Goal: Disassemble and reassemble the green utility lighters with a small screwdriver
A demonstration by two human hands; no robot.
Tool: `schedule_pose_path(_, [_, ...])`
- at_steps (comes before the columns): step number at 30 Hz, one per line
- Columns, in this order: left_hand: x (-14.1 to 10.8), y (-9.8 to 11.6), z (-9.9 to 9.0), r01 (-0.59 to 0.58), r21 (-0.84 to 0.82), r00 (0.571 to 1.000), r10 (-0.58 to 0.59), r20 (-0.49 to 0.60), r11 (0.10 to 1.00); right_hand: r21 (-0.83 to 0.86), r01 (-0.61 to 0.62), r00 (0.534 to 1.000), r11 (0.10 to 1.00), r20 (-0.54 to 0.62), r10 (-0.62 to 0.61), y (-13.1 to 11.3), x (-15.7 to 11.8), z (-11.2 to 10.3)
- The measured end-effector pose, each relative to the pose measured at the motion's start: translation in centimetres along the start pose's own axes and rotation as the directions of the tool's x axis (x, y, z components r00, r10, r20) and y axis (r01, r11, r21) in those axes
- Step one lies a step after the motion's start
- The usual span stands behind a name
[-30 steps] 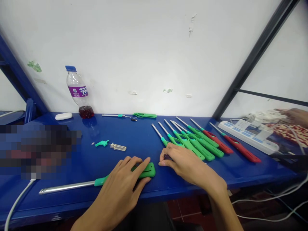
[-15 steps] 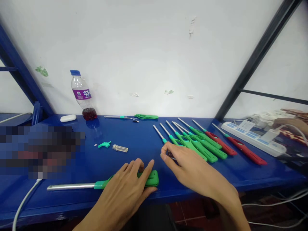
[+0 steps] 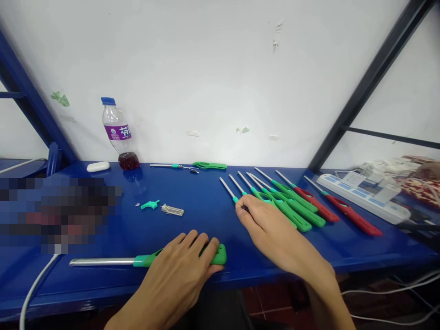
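Observation:
My left hand (image 3: 187, 263) is wrapped over the handle of a green lighter (image 3: 218, 255) lying near the front edge, its metal tube (image 3: 103, 261) pointing left. To the right, my right hand (image 3: 266, 222) is closed in a pinch over the nearest lighter of a row. A small dark thing shows between its fingertips, too hidden to name. Several green lighters (image 3: 294, 215) and two red lighters (image 3: 352, 214) lie slanted beyond that hand. Left of centre rest a turquoise trigger piece (image 3: 150, 205) and a clear fuel tank (image 3: 172, 210).
A blue table (image 3: 206, 220) meets a white wall. At its back are a bottle (image 3: 120, 133), a white case (image 3: 98, 167), a metal tube with wires (image 3: 165, 165) and a green shell (image 3: 209, 165). A power strip (image 3: 364, 197) lies right; a white cable (image 3: 37, 279) runs left.
My right hand has moved slightly right, and its fingers are drawn closer together. The fingers of my left hand have closed in more over the green handle.

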State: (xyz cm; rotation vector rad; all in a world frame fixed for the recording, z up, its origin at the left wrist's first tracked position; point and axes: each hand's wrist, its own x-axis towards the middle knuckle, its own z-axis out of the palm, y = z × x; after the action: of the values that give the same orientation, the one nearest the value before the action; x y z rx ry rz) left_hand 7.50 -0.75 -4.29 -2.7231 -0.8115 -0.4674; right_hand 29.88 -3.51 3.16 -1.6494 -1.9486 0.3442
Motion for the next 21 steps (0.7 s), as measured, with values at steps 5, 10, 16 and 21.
schedule_pose_path(5, [0.0,0.0,-0.2,0.018,-0.027,1.0,-0.019,-0.023,0.999,-0.038,0.023,1.0,0.999,0.009,-0.022,0.0,0.3,0.3])
schedule_pose_path(10, [-0.1,-0.1,-0.2,0.059,-0.086,0.995,-0.066,-0.077,0.995,-0.052,0.017,0.999,0.998,0.049,-0.015,-0.1,0.6,0.7])
schedule_pose_path(16, [-0.3,-0.3,-0.1,0.096,-0.091,0.995,-0.099,-0.027,0.991,0.043,0.029,0.992,0.999,0.125,-0.034,-0.2,0.8,1.0])
schedule_pose_path(21, [-0.5,-0.4,0.1,0.099,-0.138,0.987,-0.115,-0.11,0.986,0.133,0.099,0.984,0.986,0.133,-0.116,0.2,0.9,1.4])
